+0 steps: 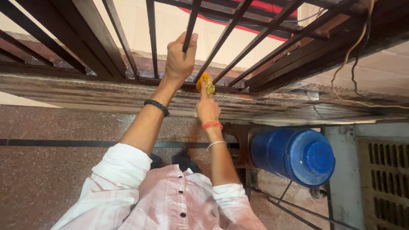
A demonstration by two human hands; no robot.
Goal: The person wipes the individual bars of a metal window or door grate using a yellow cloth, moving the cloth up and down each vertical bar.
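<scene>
Head view: a grille bar [190,25] is gripped by left hand [180,59] fingers; a yellow sponge [205,84] is pinched by right hand [207,108] at the sill's [85,91] inner edge; scrubbing is judged underway, firmer pressure needed.

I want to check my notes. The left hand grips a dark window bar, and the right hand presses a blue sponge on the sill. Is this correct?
Not quite: in the head view the sponge is yellow, not blue. The left hand grips the dark window bar, and the right hand presses the sponge on the sill.
</scene>
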